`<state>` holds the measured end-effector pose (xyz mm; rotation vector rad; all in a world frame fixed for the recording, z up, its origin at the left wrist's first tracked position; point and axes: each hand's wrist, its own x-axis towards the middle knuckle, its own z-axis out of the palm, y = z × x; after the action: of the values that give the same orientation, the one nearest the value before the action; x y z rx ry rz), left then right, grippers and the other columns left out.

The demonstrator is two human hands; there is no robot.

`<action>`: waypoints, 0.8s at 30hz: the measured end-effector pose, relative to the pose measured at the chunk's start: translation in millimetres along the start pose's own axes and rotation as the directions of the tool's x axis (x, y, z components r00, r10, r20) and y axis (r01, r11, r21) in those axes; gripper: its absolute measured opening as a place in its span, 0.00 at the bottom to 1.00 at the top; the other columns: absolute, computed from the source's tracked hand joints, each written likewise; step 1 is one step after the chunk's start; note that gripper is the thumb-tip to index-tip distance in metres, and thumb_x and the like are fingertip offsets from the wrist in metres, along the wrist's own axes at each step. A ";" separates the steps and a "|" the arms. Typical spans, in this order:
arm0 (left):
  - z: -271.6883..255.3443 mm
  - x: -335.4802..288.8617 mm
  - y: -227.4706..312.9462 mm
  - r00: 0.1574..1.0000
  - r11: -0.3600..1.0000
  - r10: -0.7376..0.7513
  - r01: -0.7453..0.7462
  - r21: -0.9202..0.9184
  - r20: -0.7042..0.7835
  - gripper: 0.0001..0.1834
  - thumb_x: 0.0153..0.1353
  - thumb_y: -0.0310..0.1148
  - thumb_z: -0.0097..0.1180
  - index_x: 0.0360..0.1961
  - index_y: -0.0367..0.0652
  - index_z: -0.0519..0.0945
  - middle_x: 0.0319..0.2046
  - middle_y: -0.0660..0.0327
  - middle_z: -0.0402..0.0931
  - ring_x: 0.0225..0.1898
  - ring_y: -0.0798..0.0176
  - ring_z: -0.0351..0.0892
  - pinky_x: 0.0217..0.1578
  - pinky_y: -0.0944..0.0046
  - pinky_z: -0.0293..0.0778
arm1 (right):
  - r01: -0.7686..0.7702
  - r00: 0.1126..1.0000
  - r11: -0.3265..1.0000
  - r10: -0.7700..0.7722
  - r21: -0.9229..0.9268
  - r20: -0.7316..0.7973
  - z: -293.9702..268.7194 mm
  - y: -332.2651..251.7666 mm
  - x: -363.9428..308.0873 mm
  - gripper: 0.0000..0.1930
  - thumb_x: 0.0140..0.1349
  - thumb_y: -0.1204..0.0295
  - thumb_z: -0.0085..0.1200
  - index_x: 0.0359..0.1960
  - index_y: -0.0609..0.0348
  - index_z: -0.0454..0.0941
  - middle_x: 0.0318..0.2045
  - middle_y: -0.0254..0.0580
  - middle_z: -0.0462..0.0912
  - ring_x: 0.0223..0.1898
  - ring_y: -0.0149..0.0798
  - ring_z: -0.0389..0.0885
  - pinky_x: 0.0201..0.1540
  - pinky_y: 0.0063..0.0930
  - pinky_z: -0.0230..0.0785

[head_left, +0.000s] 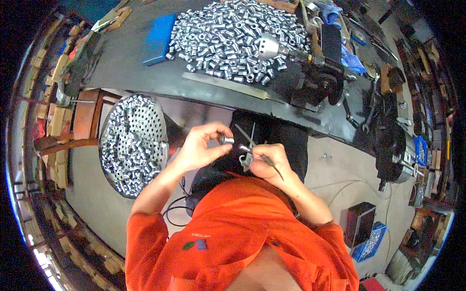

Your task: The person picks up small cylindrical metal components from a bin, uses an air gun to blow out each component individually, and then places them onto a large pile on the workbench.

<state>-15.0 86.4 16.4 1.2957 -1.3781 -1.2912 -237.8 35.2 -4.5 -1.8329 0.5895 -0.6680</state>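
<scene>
My left hand point(198, 147) pinches a small shiny metal sleeve point(226, 139) between thumb and fingers, in front of my lap. Just to its right, my right hand point(270, 161) is closed around a thin, dark, rod-like metal tool point(273, 168). One end of the tool sticks out below the fist; slender parts show above it. A pale hooked piece point(245, 161) shows beside my right fingers; whether it belongs to the tool I cannot tell. Tool and sleeve appear apart.
Ahead, a large heap of metal sleeves point(233, 41) lies on the dark workbench point(126, 58), by a blue block point(160, 40). A round perforated tray point(148, 119) with more sleeves stands at left. A bench machine point(325, 80) is at right; a blue bin point(371, 242) sits lower right.
</scene>
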 end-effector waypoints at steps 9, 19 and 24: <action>-14.8 7.6 -17.8 0.945 0.680 0.306 -0.132 0.721 -0.116 0.13 0.39 0.22 0.61 0.31 0.40 0.76 0.25 0.57 0.68 0.25 0.51 0.74 0.26 0.57 0.71 | 0.156 0.981 0.975 -0.172 0.160 0.092 -17.0 -39.2 -14.7 0.14 0.43 0.71 0.54 0.12 0.57 0.58 0.12 0.37 0.58 0.15 0.39 0.61 0.19 0.32 0.51; -8.1 9.5 -16.9 0.909 0.528 0.406 -0.319 0.787 0.097 0.15 0.39 0.24 0.61 0.33 0.42 0.76 0.26 0.57 0.69 0.27 0.51 0.75 0.26 0.57 0.71 | -0.122 0.985 0.959 0.085 0.255 0.150 -6.9 -37.6 6.9 0.16 0.44 0.74 0.50 0.13 0.59 0.52 0.12 0.32 0.55 0.16 0.24 0.53 0.18 0.26 0.47; -14.0 17.2 -29.3 0.938 0.698 0.328 -0.160 0.698 -0.113 0.12 0.42 0.28 0.62 0.31 0.42 0.78 0.24 0.58 0.73 0.24 0.54 0.76 0.25 0.59 0.71 | 0.281 0.958 0.957 -0.275 -0.070 0.081 2.4 -29.8 0.3 0.16 0.40 0.72 0.56 0.13 0.57 0.58 0.14 0.42 0.62 0.16 0.48 0.65 0.17 0.37 0.54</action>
<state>0.7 69.2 -12.0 1.5963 -1.8639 -0.4074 -233.4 46.4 22.9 -2.0281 0.3169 -0.7707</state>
